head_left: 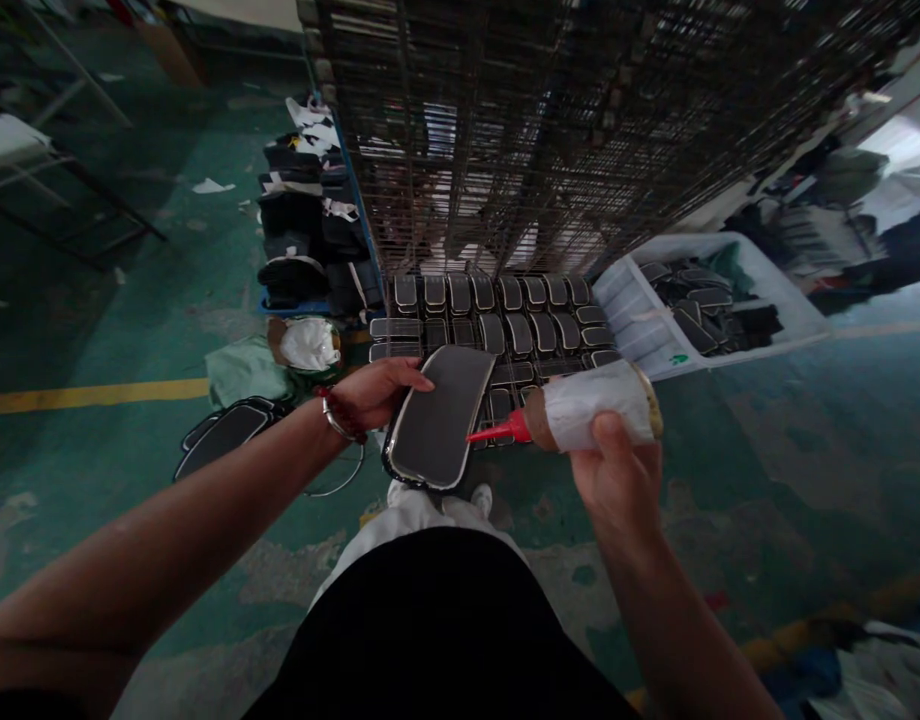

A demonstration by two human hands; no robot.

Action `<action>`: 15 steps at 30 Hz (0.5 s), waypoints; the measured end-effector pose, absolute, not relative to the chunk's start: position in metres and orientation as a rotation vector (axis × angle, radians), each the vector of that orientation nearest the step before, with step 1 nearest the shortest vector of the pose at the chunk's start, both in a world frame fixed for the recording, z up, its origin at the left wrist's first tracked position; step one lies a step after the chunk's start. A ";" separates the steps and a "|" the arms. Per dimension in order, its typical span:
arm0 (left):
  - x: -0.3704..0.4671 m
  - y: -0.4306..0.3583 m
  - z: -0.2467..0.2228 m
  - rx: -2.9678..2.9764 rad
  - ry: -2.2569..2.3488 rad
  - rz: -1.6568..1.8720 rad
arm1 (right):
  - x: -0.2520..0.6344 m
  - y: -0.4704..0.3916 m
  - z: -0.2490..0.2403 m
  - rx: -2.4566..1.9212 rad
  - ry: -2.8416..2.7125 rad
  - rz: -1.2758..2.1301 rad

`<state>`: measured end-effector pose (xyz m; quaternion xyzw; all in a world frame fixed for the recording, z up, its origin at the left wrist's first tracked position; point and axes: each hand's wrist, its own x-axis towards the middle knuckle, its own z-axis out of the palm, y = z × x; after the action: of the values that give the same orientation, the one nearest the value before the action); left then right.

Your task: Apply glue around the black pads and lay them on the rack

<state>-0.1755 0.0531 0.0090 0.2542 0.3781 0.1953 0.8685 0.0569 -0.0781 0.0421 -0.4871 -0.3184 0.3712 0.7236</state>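
My left hand (pixel 385 392) grips a dark grey, rounded panel (pixel 439 415) with a pale line along its edge, thumb on the top face. It looks like a stack of such panels, but I cannot tell how many. In my right hand (pixel 617 470) is a glue bottle (pixel 591 408) wrapped in white, lying on its side. Its red nozzle (pixel 497 430) points left, with the tip at the panel's right edge. Beyond my hands, rows of similar small panels (pixel 520 330) lie on a wire rack shelf.
A tall stack of wire racks (pixel 505 130) rises ahead. At right stands a white bin (pixel 640 340) of dark pieces. To the left are bundled black pieces (pixel 291 220), a white-lined container (pixel 310 343), green cloth (pixel 242 367) and more panels (pixel 224 440) near the floor.
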 end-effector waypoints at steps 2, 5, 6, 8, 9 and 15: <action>-0.177 0.055 0.004 0.510 0.780 0.424 | 0.057 -0.081 0.041 -1.064 -0.709 0.828; -0.177 0.057 0.001 0.483 0.804 0.446 | 0.057 -0.084 0.039 -1.066 -0.712 0.844; -0.177 0.057 0.002 0.474 0.825 0.456 | 0.057 -0.085 0.039 -1.065 -0.713 0.848; -0.176 0.058 0.004 0.451 0.873 0.483 | 0.057 -0.087 0.037 -1.060 -0.713 0.858; -0.175 0.058 0.005 0.435 0.895 0.501 | 0.058 -0.087 0.037 -1.055 -0.712 0.863; -0.173 0.060 0.010 0.273 0.978 0.591 | 0.057 -0.087 0.034 -1.064 -0.711 0.820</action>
<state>-0.1729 0.0604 0.0098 0.1288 0.4615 0.2787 0.8323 0.0567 -0.0873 0.0342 -0.4822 -0.3224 0.3717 0.7248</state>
